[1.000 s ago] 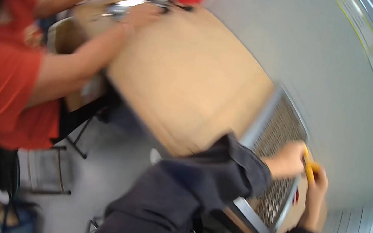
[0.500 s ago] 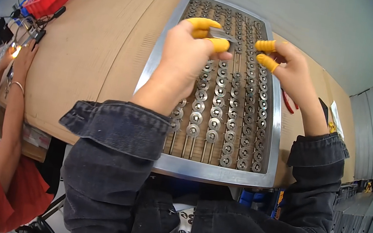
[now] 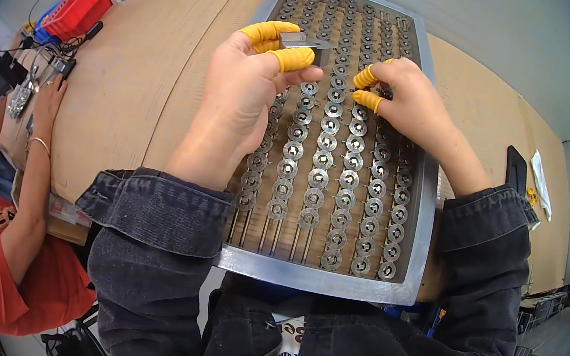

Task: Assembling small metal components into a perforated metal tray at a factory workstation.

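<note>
Grey metal block, 1 (image 3: 315,46): above the tray's far half, long side running roughly left to right; pinched in the left hand (image 3: 236,88), the nearer of 2, and lying left of the right hand (image 3: 416,103). Right hand: narrow gap between yellow-covered fingertips, over the discs; any grip, cannot tell. Metal-framed tray, 1 (image 3: 317,280): long axis near to far, rows of round discs (image 3: 318,178) inside. Red bin, 1 (image 3: 82,10): far left, contents unclear.

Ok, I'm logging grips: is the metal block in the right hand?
No, the left hand holds the block; the right hand is apart from it.
</note>
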